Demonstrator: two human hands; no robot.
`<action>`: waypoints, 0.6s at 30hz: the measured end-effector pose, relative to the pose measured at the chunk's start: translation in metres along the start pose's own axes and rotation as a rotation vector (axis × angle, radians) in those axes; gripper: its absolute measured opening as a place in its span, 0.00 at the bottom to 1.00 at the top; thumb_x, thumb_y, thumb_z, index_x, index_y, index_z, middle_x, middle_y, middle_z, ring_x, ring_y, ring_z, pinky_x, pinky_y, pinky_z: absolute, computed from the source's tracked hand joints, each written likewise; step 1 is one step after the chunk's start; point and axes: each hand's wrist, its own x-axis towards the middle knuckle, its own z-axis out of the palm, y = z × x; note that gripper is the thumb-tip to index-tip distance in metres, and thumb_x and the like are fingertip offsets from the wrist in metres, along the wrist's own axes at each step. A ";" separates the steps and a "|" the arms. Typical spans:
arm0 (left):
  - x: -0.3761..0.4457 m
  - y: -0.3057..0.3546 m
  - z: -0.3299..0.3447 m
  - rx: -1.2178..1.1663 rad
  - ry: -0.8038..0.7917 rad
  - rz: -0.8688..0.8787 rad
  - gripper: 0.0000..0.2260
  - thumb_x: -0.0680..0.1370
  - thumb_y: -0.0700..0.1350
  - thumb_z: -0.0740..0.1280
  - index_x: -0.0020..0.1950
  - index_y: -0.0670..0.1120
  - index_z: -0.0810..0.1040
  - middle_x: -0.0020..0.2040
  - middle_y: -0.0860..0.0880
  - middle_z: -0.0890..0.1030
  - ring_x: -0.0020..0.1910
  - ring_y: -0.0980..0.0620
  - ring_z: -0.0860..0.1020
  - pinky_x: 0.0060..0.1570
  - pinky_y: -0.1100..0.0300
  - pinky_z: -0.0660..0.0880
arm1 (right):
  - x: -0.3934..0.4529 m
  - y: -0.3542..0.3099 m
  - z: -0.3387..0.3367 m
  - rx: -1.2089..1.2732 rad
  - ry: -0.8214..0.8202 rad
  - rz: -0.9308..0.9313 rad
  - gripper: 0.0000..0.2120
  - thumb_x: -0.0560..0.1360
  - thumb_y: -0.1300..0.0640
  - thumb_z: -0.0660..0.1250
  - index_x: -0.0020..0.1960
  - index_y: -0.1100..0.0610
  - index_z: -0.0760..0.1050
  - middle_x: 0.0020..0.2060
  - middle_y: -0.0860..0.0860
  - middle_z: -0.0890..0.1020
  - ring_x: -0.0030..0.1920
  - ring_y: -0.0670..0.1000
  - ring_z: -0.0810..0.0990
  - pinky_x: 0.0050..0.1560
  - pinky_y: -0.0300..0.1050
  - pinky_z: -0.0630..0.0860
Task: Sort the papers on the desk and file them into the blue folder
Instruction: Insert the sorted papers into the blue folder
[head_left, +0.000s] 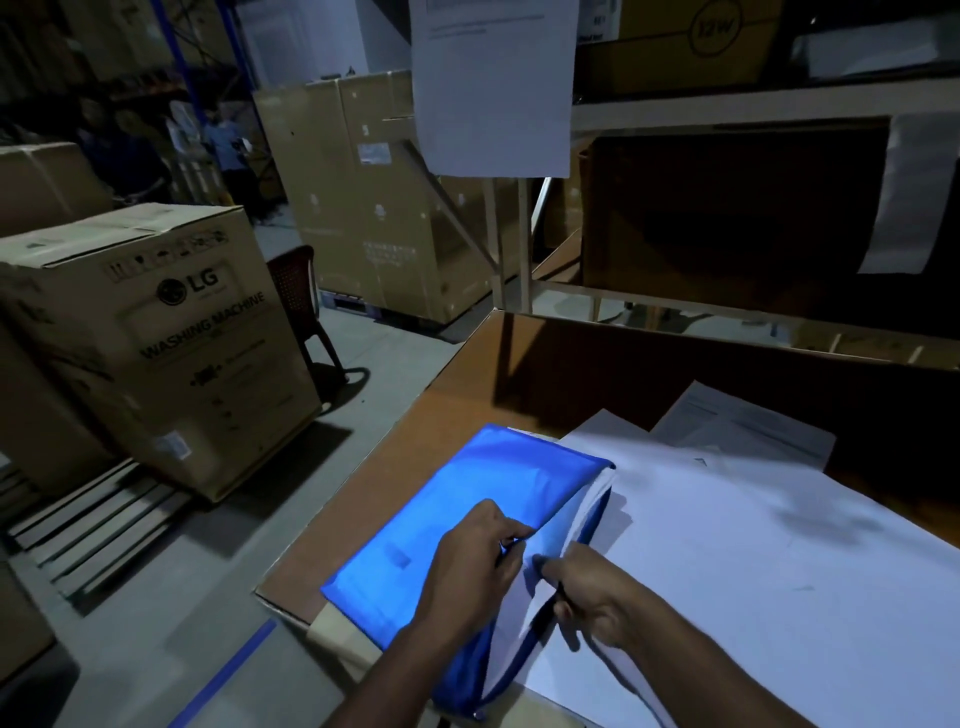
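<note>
A blue zip folder (447, 525) lies on the brown desk (467, 384), its long right edge open with white papers (576, 519) showing inside. My left hand (472, 566) rests on top of the folder and pinches its upper flap at the opening. My right hand (587, 597) is at the same opening, its fingers curled on the folder's lower edge and the sheets there. Large white sheets (753, 571) are spread on the desk to the right of the folder.
More printed papers (748, 421) lie at the back right of the desk. A sheet (493, 88) hangs from the shelving above. Cardboard boxes, one marked washing machine (156, 343), stand on pallets to the left beyond the desk's edge.
</note>
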 end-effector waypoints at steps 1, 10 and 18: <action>0.000 -0.001 0.000 -0.001 -0.008 0.013 0.07 0.80 0.46 0.70 0.57 0.52 0.85 0.45 0.57 0.74 0.42 0.58 0.77 0.42 0.59 0.76 | 0.002 -0.001 -0.001 -0.003 -0.011 0.003 0.09 0.82 0.58 0.61 0.51 0.64 0.75 0.30 0.56 0.71 0.20 0.49 0.65 0.25 0.42 0.67; -0.005 -0.014 0.000 -0.046 -0.045 0.041 0.06 0.82 0.50 0.68 0.57 0.54 0.83 0.49 0.57 0.75 0.51 0.57 0.79 0.48 0.57 0.79 | 0.009 -0.019 0.003 0.122 -0.141 0.106 0.10 0.83 0.67 0.54 0.61 0.61 0.71 0.52 0.62 0.80 0.47 0.64 0.87 0.33 0.49 0.84; -0.005 -0.017 -0.002 -0.074 0.049 0.012 0.08 0.82 0.50 0.68 0.59 0.54 0.84 0.48 0.58 0.76 0.50 0.59 0.78 0.46 0.62 0.76 | 0.023 0.004 0.020 0.222 0.171 -0.100 0.06 0.81 0.63 0.65 0.55 0.66 0.73 0.44 0.63 0.84 0.36 0.59 0.87 0.36 0.51 0.83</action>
